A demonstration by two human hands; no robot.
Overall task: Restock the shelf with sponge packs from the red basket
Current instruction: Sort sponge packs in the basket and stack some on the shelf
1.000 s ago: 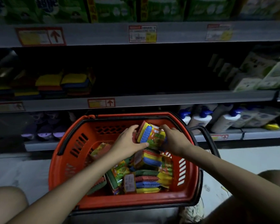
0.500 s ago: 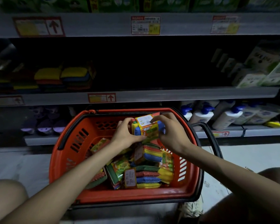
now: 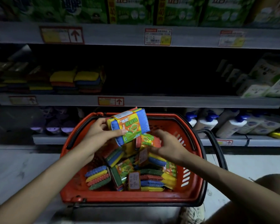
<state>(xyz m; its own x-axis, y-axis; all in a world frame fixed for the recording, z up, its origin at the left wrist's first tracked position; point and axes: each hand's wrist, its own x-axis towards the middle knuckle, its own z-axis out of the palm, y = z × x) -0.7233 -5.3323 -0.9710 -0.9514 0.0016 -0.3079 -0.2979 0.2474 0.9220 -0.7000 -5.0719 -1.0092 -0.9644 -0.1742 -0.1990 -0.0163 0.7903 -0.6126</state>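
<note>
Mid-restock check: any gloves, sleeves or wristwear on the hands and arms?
None visible. The left hand and right hand are ungloved, the left forearm and right forearm unsleeved to the frame edge; no watch, band or ring shows in the dim light.

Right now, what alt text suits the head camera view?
A left hand holds a colourful sponge pack above a red basket of more packs; the right hand is at another pack. Dim shop shelves stand behind.

Above the red basket (image 3: 131, 197), the sponge pack (image 3: 129, 126) hides the fingers of your left hand (image 3: 98, 135). Over the basket's middle your right hand (image 3: 168, 146) is blurred, its hold unclear. High above the basket, price tags (image 3: 158, 36) are unreadable and green boxes (image 3: 134, 10) are cut off
</note>
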